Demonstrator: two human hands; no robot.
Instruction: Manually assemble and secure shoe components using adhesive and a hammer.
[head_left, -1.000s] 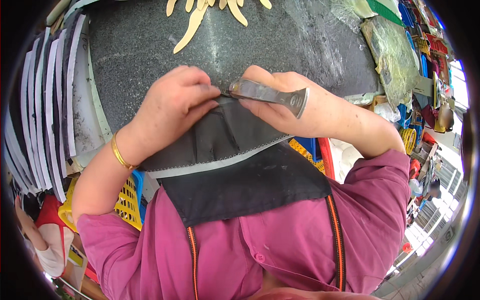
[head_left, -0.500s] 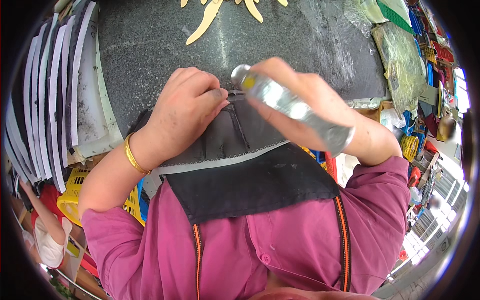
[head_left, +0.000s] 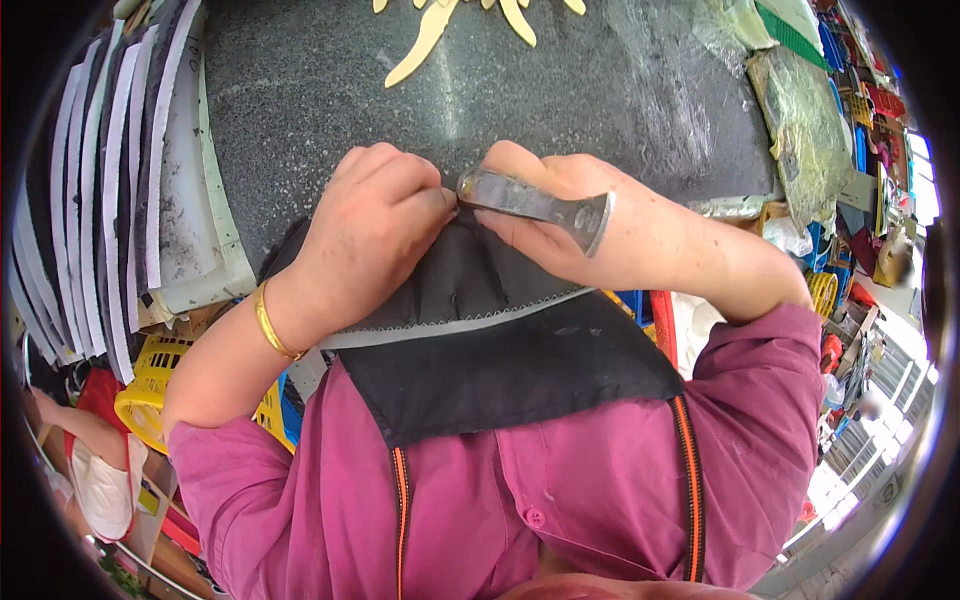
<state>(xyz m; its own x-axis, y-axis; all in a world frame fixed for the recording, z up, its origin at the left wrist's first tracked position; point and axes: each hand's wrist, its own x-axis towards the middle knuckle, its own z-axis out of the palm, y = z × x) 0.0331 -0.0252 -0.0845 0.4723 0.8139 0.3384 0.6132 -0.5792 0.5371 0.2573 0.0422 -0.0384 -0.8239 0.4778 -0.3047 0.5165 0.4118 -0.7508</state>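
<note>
At mid-frame I am pinching a zigzag-stitched black panel [head_left: 470,275] in my left hand [head_left: 375,215] and gripping a metal hammer [head_left: 522,199] in my right hand [head_left: 580,178], apparently tapping the panel's edge, next likely needing a steady hold.

hammer-like metal tool [head_left: 537,203]: flared end right, rounded end left, at far side | black piece [head_left: 478,275]: creased, zigzag-stitched pale near edge

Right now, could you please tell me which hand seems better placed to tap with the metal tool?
The right hand, probably: it grips the metal tool, while the left hand seems occupied pinching the far edge of the black material, close to the tool's end.
</note>
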